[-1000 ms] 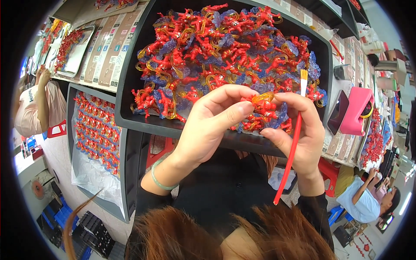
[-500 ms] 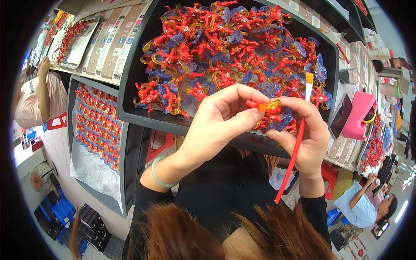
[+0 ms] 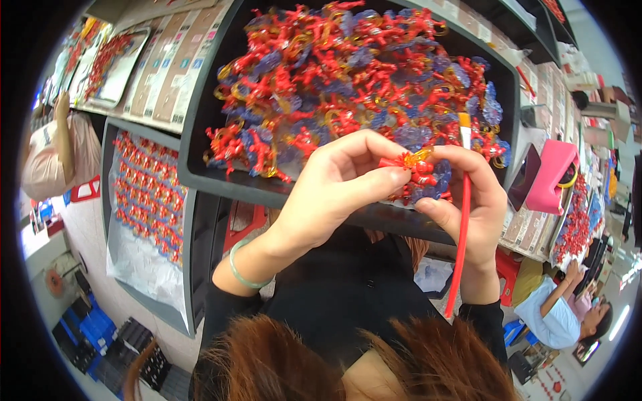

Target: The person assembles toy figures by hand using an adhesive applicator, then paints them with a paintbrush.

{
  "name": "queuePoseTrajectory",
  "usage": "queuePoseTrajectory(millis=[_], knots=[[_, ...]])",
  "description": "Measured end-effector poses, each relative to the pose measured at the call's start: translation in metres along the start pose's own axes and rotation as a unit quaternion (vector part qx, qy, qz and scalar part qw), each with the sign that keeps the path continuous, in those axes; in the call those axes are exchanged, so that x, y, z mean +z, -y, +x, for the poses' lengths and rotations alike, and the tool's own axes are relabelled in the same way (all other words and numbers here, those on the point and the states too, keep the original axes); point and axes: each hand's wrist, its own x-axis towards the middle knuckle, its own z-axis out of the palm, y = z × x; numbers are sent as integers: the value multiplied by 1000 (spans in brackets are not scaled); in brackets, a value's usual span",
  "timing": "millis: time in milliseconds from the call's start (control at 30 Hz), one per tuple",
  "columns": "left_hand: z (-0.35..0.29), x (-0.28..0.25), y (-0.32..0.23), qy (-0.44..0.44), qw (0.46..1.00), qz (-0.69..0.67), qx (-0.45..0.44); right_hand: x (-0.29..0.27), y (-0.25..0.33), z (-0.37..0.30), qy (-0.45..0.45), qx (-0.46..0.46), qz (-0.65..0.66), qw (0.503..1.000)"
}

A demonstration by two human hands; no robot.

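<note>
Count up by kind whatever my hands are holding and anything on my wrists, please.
Red, yellow and blue figure, between left hand and right hand: 1
Red-handled brush, in the right hand: 1
Pale green bracelet, on the left wrist: 1
Total: 3

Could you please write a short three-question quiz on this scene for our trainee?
1. Besides helping hold the red figurine, what does the right hand grip?
2. True or false: the green bangle is on the right wrist.
3. Where do figurines in rows lie: (a) the grey tray at left, or (b) the large tray nearest the hands?

Key: 1. A red-handled paintbrush. 2. False; it is on the left hand's wrist. 3. a.
</note>
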Motion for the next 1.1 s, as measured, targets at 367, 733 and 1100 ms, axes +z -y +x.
queuePoseTrajectory(millis=[367,733,1100], knots=[[10,6,7,31,999,30,4,-11,5,-1,-31,99,120,987],[24,14,5,-97,993,-11,74,-86,-27,28,-252,-7,128,959],[25,0,11,-154,982,-38,107,-223,-244,171,-324,126,-345,872]])
